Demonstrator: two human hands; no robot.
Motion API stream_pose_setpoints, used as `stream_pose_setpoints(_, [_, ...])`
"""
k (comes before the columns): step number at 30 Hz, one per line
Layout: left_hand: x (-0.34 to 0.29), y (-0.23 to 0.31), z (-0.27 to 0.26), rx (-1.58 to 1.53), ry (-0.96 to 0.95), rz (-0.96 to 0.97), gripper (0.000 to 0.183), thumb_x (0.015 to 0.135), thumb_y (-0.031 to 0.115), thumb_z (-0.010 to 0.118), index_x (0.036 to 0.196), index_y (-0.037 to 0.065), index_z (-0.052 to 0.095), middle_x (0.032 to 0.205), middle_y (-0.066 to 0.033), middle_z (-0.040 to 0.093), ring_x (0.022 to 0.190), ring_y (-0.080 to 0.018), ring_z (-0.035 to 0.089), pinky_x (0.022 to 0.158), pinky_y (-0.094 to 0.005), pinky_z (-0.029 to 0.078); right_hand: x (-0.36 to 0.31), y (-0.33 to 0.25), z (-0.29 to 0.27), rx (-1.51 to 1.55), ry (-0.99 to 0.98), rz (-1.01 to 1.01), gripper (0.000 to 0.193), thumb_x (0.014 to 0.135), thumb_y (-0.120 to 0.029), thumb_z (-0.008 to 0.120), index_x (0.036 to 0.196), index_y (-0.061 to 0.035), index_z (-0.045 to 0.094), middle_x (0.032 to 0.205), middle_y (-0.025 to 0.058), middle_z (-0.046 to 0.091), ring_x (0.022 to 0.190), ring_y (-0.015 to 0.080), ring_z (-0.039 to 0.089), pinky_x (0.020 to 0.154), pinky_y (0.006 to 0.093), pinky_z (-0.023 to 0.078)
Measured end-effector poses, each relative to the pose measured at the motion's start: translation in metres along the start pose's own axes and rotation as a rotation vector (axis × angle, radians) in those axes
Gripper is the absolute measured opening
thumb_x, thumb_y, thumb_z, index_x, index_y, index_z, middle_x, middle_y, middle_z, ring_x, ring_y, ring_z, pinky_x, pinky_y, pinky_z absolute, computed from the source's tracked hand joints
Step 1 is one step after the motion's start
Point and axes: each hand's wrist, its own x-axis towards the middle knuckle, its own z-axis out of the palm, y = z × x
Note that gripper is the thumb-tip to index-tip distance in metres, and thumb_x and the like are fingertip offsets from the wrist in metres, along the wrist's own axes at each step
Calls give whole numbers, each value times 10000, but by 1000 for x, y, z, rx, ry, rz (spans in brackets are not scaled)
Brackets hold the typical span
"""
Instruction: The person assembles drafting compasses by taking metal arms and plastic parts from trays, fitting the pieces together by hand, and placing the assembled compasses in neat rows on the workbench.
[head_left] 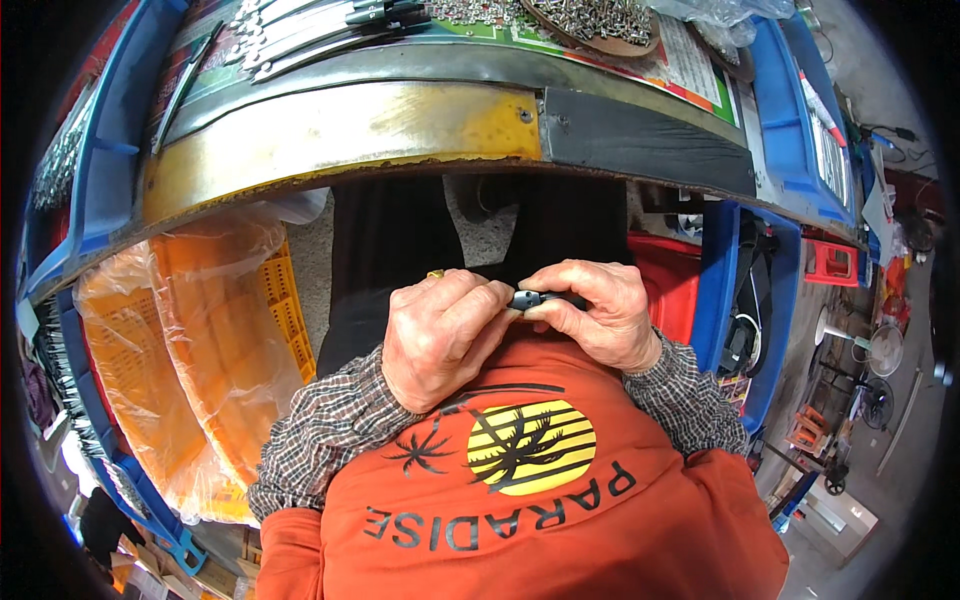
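Two hands (pixel 440 325) (pixel 607 312) pinch a black part (pixel 525 299) with fingers (pixel 568 277); table (pixel 345 125) ahead, orange crate (pixel 285 300) left, blue bin (pixel 717 285) right.

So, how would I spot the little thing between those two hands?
Find the orange-red sweatshirt, then its round yellow print. Further up the picture, the left hand and right hand pinch a small black piece between them. Its shiny grey end sets it apart from the plain dark trousers beyond.

The small black piece (pixel 525 299) is partly hidden by the left hand (pixel 445 330) and the right hand (pixel 598 310); the brown dish (pixel 608 46) is cut by the upper edge; its metal bits (pixel 605 17) are too small to tell exactly.
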Motion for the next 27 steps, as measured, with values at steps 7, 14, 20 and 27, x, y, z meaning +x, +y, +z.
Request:
stream_pose_setpoints(7, [5, 0, -3, 14, 7, 30, 230, 646, -5, 740, 838, 26, 616, 714, -82, 604, 589, -228, 604, 513, -313, 463, 6, -4, -4, -16, -13, -29, 163, 792, -50, 713, 936, -3, 652, 791, 91, 665, 654, 175, 655, 560, 271, 506])
stream_pose_setpoints(14, [6, -3, -3, 35, 22, 46, 239, 642, -8, 735, 845, 27, 614, 715, -84, 603, 588, -228, 603, 511, -313, 463, 10, 0, -2, -48, -3, -59, 172, 787, -54, 718, 939, -6, 653, 767, 84, 660, 651, 172, 655, 551, 269, 506])
stream_pose_setpoints(20, [14, -3, -7, 73, 7, 46, 251, 637, -3, 736, 853, 30, 613, 722, -81, 601, 597, -230, 605, 511, -316, 461, 17, -4, -11, -31, -32, -42, 190, 788, -67, 720, 950, 0, 647, 791, 90, 657, 652, 187, 643, 557, 274, 498])
stream_pose_setpoints(27, [38, 4, -21, 164, 63, 112, 257, 635, 21, 726, 859, 31, 600, 680, -59, 538, 572, -229, 562, 501, -332, 457, 48, -41, -47, -253, 86, -142, 188, 785, -33, 701, 962, 22, 666, 752, 81, 629, 637, 130, 600, 573, 243, 466])
